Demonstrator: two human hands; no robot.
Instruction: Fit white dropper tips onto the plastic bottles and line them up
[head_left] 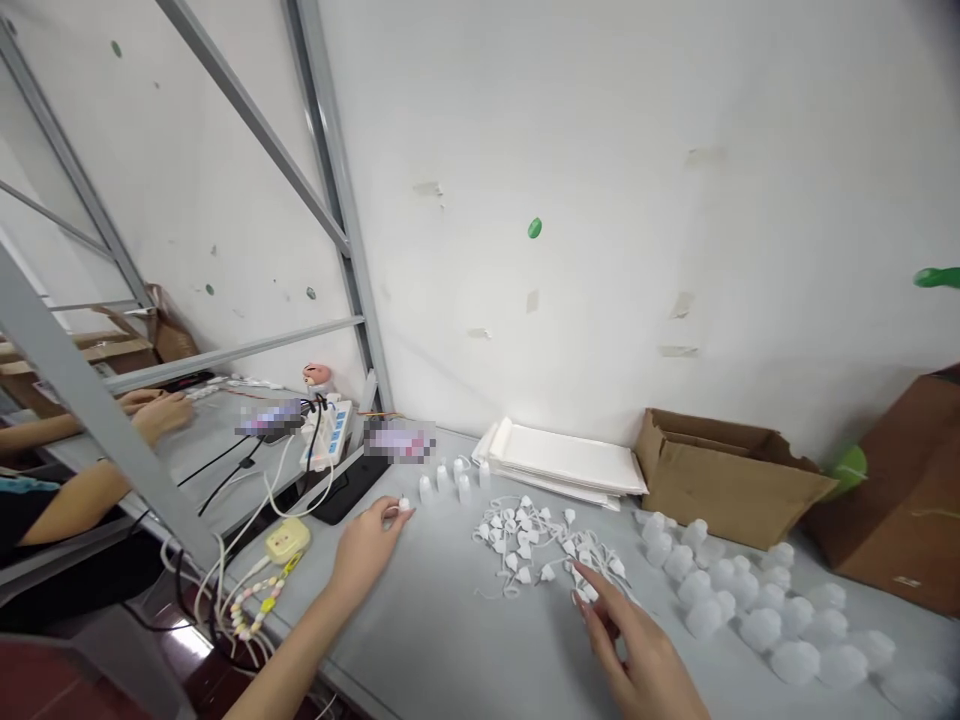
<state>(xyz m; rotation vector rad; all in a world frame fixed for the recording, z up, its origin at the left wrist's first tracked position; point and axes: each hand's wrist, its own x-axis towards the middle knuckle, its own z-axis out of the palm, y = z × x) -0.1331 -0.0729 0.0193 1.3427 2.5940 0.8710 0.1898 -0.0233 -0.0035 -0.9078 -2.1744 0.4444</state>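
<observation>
My left hand [369,548] is closed in a pinch on a small white bottle-shaped piece [405,505] at the table's left side; its lower part is hidden by the fingers. Just beyond it, several similar small white bottle-shaped pieces [464,489] stand upright. My right hand [637,650] is at the near edge of a loose pile of white caps with thin white cords [523,550]. Its thumb and index finger are apart, with white caps showing behind the gap. I see nothing held between those fingers.
Many frosted, rounded plastic pieces [757,628] stand at right, before an open cardboard box [731,485]. White flat sheets [566,458] are stacked against the wall. At left are a power strip [328,435], cables, a yellow case [288,540], a metal frame [255,120] and another person's hands [161,412].
</observation>
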